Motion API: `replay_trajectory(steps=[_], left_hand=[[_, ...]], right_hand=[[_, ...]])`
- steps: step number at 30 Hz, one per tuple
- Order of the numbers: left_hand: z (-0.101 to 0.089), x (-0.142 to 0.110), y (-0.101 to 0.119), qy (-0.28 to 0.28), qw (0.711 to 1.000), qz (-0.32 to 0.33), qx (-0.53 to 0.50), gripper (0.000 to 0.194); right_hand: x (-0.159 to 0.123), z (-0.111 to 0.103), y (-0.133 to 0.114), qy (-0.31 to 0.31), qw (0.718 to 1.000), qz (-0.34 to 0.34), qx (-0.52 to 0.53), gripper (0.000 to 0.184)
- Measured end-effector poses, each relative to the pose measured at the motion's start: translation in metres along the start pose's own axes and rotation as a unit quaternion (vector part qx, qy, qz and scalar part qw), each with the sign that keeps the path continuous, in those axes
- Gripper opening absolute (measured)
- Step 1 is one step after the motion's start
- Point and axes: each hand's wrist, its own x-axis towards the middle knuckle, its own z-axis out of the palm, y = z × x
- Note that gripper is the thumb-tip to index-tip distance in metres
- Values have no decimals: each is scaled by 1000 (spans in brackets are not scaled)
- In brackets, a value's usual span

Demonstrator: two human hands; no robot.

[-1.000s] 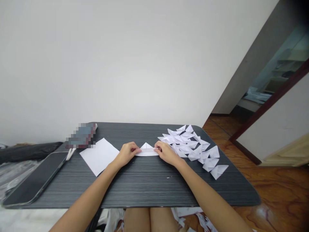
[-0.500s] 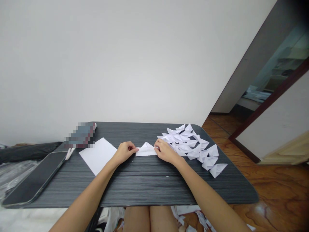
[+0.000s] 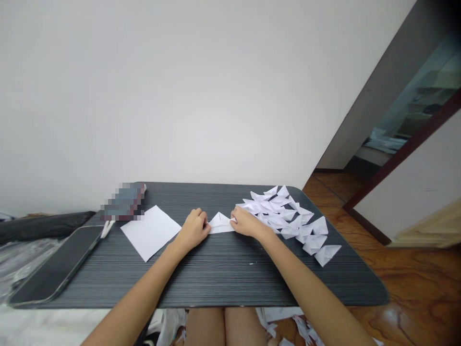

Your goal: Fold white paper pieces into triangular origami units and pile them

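at the bottom middle of the frame the person's bare knees show below the near edge of the dark ridged table (image 3: pixel 216 278), with scraps of white paper on the wooden floor to the lower right of them. both forearms run up from the lower corners toward the centre of the frame. the left hand (image 3: pixel 193 228) lies knuckles up on the table, fingers curled, its fingertips pinching the left end of the folded paper piece (image 3: pixel 220 224). the right hand (image 3: pixel 246 222) does the same at the right end, fingers bent and pinching that corner. the piece lies flat on the table just below the middle of the frame, between the two hands, a low white shape with a triangular peak pointing away.

left of the left hand, touching nothing, a flat white sheet (image 3: pixel 149 231) lies turned at an angle. at the lower left a dark phone (image 3: pixel 57 264) rests over the table's left edge. right of the right hand, just beside it, a heap of folded white paper shapes (image 3: pixel 288 218) spreads toward the table's right side. at the far left corner of the table sits a blurred object (image 3: pixel 124 202); i cannot tell what it is. beyond stands a plain white wall, and a doorway opens at the upper right.
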Motion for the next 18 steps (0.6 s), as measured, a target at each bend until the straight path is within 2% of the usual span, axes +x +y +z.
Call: replay_trajectory(steps=[2,4,7,13,18], left_hand=[[-1,0,4,2,998,52,19,25],[-3,0,8,-34,990,133,13,36],[-5,-1,12,-83,977,198,-12,35],[-5,-3,19,-65,981,182,23,23],[-4,-6,21,-41,988,149,29,21]], right_hand=[[-3,-2,-3,5,1000,1,10,10],[-6,-4,-7,17,999,-2,28,17],[-11,-5,-14,31,999,-21,20,25],[-20,2,-30,80,987,-62,-122,27],[-34,3,-33,83,979,-95,-162,22]])
